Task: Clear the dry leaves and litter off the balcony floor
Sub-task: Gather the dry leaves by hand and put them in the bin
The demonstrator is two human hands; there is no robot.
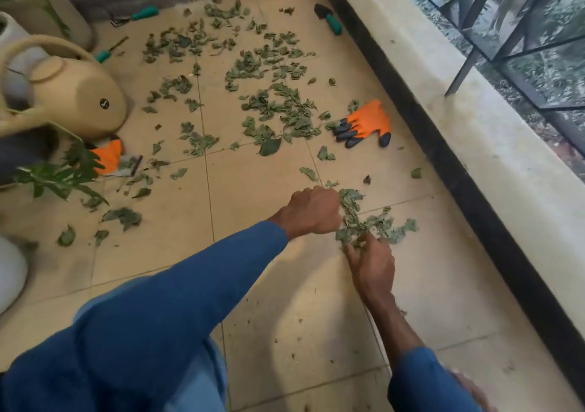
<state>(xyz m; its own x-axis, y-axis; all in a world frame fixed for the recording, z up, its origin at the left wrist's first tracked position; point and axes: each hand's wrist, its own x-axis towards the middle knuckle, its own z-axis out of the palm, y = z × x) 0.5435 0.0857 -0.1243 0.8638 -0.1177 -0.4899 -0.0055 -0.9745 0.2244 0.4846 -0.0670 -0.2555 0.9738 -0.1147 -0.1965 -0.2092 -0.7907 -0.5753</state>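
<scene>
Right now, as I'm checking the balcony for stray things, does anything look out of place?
One orange glove lies among the leaves by the ledge; a second glove sits partly hidden beside the watering can. Both unworn, dropped on the floor.

The tiled floor (pixel 285 300) carried dry leaves (pixel 275 107) scattered thickly across the upper middle of the frame, with a smaller heap (pixel 373 221) right of centre. One orange glove (pixel 364 125) lay at the right edge of the leaves. A second glove (pixel 109 156) lay at left beside a tipped watering can (pixel 72 88). A green-handled trowel (pixel 330 20) and rake (pixel 136 15) lay near the top.
</scene>
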